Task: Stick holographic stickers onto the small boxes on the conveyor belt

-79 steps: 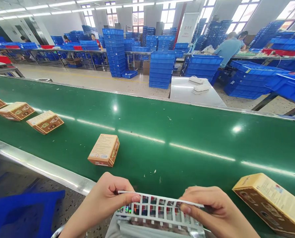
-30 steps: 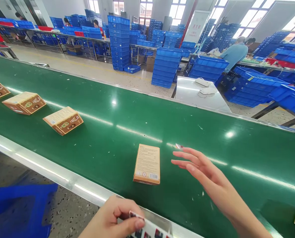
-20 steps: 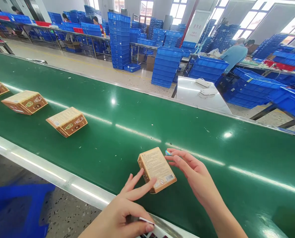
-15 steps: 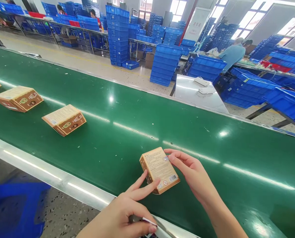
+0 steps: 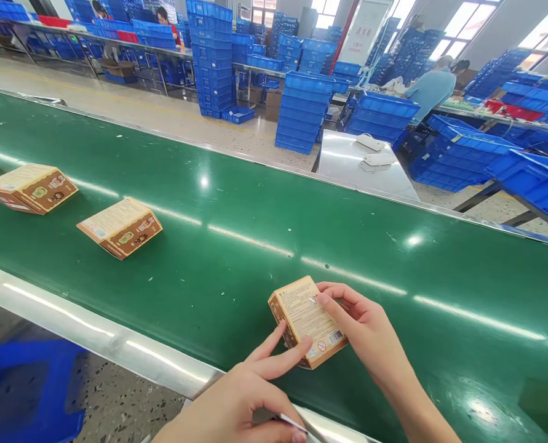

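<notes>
A small cream-and-brown cardboard box (image 5: 301, 317) lies on the green conveyor belt (image 5: 237, 283), its printed, barcoded face up. My right hand (image 5: 363, 320) grips the box's right side, thumb on top by a small shiny sticker (image 5: 313, 301). Two fingers of my left hand (image 5: 255, 394) reach to the box, one on its brown side and one on the top face near the lower corner. Between the thumb and curled fingers of that same hand is a thin white-edged sheet (image 5: 293, 423), mostly hidden by the hand and cut off by the frame's lower edge.
Similar boxes (image 5: 121, 227) stand on the belt to the left. A metal rail (image 5: 93, 335) edges the near side, with a blue plastic object (image 5: 34, 387) below it. Beyond the belt are a metal table (image 5: 361, 169), stacked blue crates (image 5: 304, 114) and a co-worker in light blue (image 5: 433, 89).
Both hands and the box between them have shifted slightly right in view. My right thumb has come further over the box top. The view has tilted a little.
</notes>
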Motion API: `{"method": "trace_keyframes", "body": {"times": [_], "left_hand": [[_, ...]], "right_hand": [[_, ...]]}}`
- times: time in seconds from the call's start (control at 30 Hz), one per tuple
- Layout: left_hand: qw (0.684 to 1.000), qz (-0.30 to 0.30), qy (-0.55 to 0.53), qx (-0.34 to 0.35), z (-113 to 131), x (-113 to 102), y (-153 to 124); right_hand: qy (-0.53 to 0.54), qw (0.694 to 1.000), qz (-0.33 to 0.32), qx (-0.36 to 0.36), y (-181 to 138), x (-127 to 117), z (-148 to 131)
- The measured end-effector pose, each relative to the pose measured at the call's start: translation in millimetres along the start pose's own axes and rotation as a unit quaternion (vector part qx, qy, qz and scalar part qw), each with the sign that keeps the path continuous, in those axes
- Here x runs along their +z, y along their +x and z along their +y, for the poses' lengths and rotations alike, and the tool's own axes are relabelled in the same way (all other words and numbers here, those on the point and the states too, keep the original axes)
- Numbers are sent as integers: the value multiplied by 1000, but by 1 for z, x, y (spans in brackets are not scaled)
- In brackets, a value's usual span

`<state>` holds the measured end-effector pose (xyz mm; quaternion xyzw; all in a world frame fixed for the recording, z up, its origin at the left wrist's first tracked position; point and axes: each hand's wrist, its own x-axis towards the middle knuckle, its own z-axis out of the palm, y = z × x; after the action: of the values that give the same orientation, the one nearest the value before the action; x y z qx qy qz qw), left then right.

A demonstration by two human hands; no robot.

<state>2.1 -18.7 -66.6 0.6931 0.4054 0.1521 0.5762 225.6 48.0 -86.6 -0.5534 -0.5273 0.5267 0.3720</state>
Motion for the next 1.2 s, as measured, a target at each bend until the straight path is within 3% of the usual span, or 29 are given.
{"method": "trace_keyframes", "body": {"times": [0.23, 0.4, 0.5, 0.57, 0.67, 0.77, 1.07, 1.13, 1.2], "left_hand": [[1000, -17, 1, 1, 4, 8, 11], [999, -12, -12, 48, -8, 20, 21], [996, 29, -13, 80, -14, 25, 20], [993, 83, -20, 80, -12, 24, 14], [984, 165, -41, 52, -4, 19, 2], [978, 207, -35, 18, 5, 14, -5], [969, 244, 23, 6, 6, 17, -4], [968, 249, 15, -12, 6, 17, -5], [963, 268, -4, -16, 2, 11, -9]], "right_hand": [[-174, 976, 119, -62, -12, 1, 3], [-142, 973, 171, -70, -2, -11, 5], [-183, 966, 161, -85, -5, -28, 3], [-241, 952, 131, -136, -16, -39, -4], [-321, 909, 27, -266, -42, -46, -17], [-375, 848, -64, -368, -63, -42, -29], [-443, 747, -44, -494, -67, -13, -26], [-434, 741, -46, -510, -66, -11, -24], [-391, 767, -53, -506, -66, -13, -23]]}}
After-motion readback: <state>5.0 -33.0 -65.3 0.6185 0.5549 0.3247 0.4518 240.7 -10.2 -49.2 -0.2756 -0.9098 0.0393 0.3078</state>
